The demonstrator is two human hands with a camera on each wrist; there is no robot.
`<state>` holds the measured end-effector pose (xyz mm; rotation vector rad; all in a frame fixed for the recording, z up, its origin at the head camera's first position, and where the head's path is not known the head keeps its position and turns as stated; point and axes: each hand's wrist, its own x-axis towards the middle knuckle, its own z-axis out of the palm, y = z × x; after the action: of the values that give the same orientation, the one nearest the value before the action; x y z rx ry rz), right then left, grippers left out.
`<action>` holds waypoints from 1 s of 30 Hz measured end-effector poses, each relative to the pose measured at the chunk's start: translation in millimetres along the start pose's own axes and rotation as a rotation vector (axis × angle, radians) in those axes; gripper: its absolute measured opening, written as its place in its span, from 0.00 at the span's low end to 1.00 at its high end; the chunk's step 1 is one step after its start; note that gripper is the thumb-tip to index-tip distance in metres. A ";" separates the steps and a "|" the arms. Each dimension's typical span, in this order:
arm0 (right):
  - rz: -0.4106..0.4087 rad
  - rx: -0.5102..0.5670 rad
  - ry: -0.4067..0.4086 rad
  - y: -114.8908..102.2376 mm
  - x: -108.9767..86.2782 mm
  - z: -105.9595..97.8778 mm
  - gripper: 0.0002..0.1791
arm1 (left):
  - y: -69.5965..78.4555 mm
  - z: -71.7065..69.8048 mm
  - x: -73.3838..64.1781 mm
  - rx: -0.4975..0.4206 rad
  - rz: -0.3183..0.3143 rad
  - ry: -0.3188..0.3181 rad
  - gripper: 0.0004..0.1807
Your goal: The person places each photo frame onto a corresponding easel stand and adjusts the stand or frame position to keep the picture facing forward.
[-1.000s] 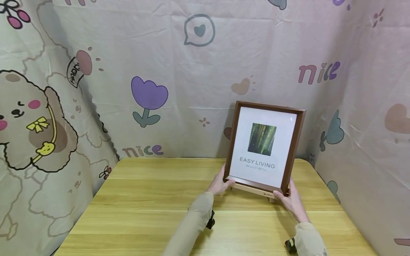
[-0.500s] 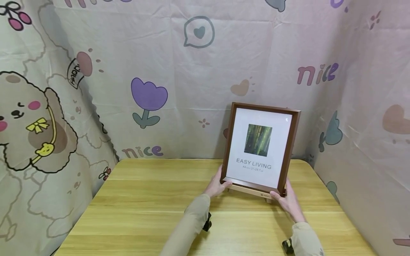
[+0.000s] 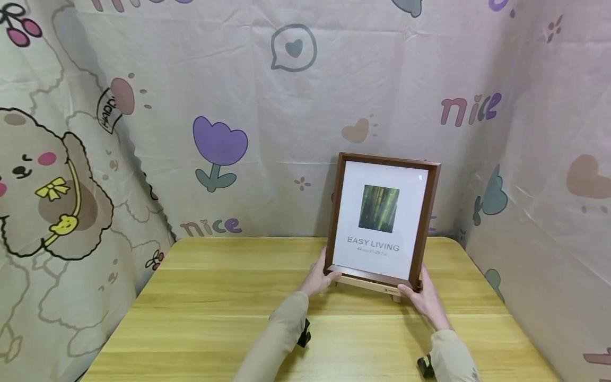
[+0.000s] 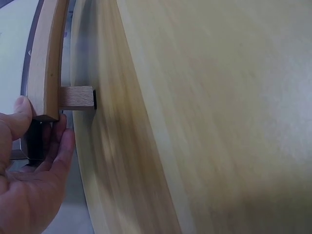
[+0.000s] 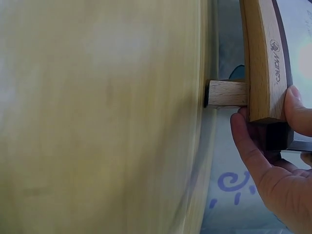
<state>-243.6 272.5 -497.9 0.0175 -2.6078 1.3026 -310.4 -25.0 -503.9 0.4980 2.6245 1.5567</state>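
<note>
A brown picture frame with a bamboo picture and the words "EASY LIVING" leans back on a small wooden tabletop easel. My left hand grips the frame's lower left corner, thumb in front. At the lower right corner my right hand holds it the same way. In the left wrist view, the thumb and fingers sit around the corner beside the easel's ledge. The right wrist view has the ledge with a printed logo, and a short square leg beneath it. Most of the easel is hidden behind the frame.
The wood-grain table spreads out to the left and front of the easel. A patterned cloth hangs behind the table and along both sides. Each wrist carries a black camera strap.
The frame and easel have shifted slightly to the left, with both hands moving along with them. Both hands keep the same hold on the lower corners.
</note>
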 end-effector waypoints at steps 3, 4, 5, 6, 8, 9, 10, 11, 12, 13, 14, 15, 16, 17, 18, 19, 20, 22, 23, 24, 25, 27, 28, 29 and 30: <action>-0.018 -0.010 0.007 -0.3 0.4 1.1 0.53 | -0.7 -1.1 -1.3 -0.003 -0.004 0.001 0.49; -0.022 -0.011 0.007 -0.5 0.6 1.5 0.53 | -0.7 -1.5 -1.7 -0.005 -0.012 0.000 0.49; -0.027 -0.010 0.007 -0.6 0.9 2.0 0.53 | -0.8 -1.8 -2.1 -0.009 -0.009 0.002 0.49; -0.032 -0.010 0.007 -0.8 1.2 2.4 0.53 | -0.9 -2.1 -2.4 -0.006 -0.013 0.002 0.49; -0.033 -0.012 0.002 -1.0 1.6 3.2 0.53 | -1.5 -2.7 -2.6 -0.006 -0.003 0.005 0.49; -0.034 -0.013 0.001 -1.0 1.7 3.6 0.53 | -2.2 -2.9 -2.6 -0.005 0.007 0.007 0.49; -0.037 -0.012 -0.001 -1.4 1.8 4.0 0.53 | -2.9 -3.2 -2.6 -0.004 0.015 0.009 0.49; -0.042 -0.010 -0.003 -1.6 2.0 4.5 0.52 | -3.7 -3.5 -2.8 -0.003 0.022 0.013 0.49; -0.046 -0.011 -0.004 -2.0 2.1 4.9 0.52 | -4.5 -3.8 -3.0 0.000 0.022 0.015 0.49; -0.050 -0.011 -0.005 -2.2 2.2 5.4 0.52 | -5.3 -4.1 -3.2 -0.006 0.029 0.018 0.49; -0.054 -0.011 -0.004 -2.5 2.4 5.9 0.52 | -6.0 -4.7 -3.5 -0.007 0.031 0.018 0.49; -0.055 -0.012 -0.004 -2.6 2.6 6.4 0.52 | -6.5 -5.3 -3.9 -0.010 0.030 0.020 0.49; -0.057 -0.010 -0.004 -3.0 2.9 7.0 0.52 | -6.9 -6.2 -4.7 -0.010 0.022 0.019 0.49; -0.055 -0.012 -0.004 -3.2 3.2 7.5 0.52 | -7.6 -7.0 -5.3 -0.007 0.029 0.022 0.50; -0.052 -0.014 -0.004 -3.8 3.5 8.1 0.52 | -8.1 -7.9 -5.8 -0.006 0.029 0.021 0.50; -0.048 -0.015 -0.008 -4.4 4.0 8.7 0.52 | -8.4 -8.8 -6.5 -0.003 0.031 0.020 0.51; -0.041 -0.017 -0.011 -5.1 4.2 9.1 0.52 | -8.7 -9.7 -7.2 0.002 0.033 0.020 0.52; -0.032 -0.020 -0.023 -6.5 5.0 10.1 0.52 | -9.4 -11.4 -8.8 0.007 0.037 0.022 0.53; -0.027 -0.023 -0.029 -7.2 5.4 10.6 0.52 | -9.5 -12.2 -9.5 0.010 0.042 0.024 0.53; -0.023 -0.024 -0.033 -7.6 5.7 11.1 0.52 | -9.6 -13.1 -10.2 0.010 0.039 0.024 0.54; -0.020 -0.023 -0.035 -7.6 6.2 11.6 0.52 | -9.6 -13.8 -11.0 0.011 0.046 0.028 0.53; -0.018 -0.023 -0.037 -7.9 6.9 12.6 0.52 | -9.5 -15.4 -12.2 0.011 0.053 0.034 0.53; -0.018 -0.021 -0.039 -8.1 7.4 13.3 0.52 | -9.4 -16.1 -12.7 0.012 0.056 0.036 0.54; -0.019 -0.018 -0.039 -8.4 7.7 13.9 0.51 | -9.4 -16.8 -13.4 0.011 0.057 0.038 0.54; -0.021 -0.017 -0.040 -8.7 8.1 14.5 0.51 | -9.2 -17.5 -14.1 0.012 0.053 0.038 0.54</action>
<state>-253.4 256.5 -497.7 0.0681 -2.6444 1.2862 -302.8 -48.1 -504.9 0.5482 2.6708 1.5818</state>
